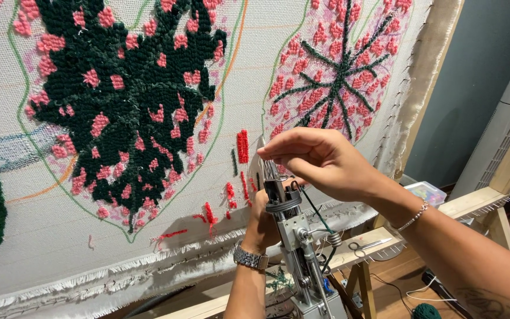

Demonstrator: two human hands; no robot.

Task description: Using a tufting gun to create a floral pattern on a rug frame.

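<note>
Right hand: fingers pinched together at the needle tip of the tufting gun, apparently nipping the dark green yarn there; the strand itself is too fine to confirm between the fingertips. Bracelet on that wrist.

Left hand: closed around the gun's upper body from behind, at 9 o'clock of the barrel, mostly hidden by it. Metal watch on the wrist.

Tufting gun sits at lower centre of view, nose pointing up to 12 o'clock, just in front of the backing cloth. Judgement: metal, rigid, fairly heavy; best held by the body as the left hand does, keeping clear of the sharp needle. The yarn looks light, limp and easily frayed, so a fingertip pinch near its free end suits it.

Outward: cloth stretched on a wooden frame edged with tack strips. Dark green leaf with pink tufts at 10 o'clock of the hands; pink leaf with green veins at 12 o'clock. Small red tufts just left of the right hand's fingers. Scissors lie on the frame rail at 4 o'clock. White tower fan at 3 o'clock, well apart.
</note>
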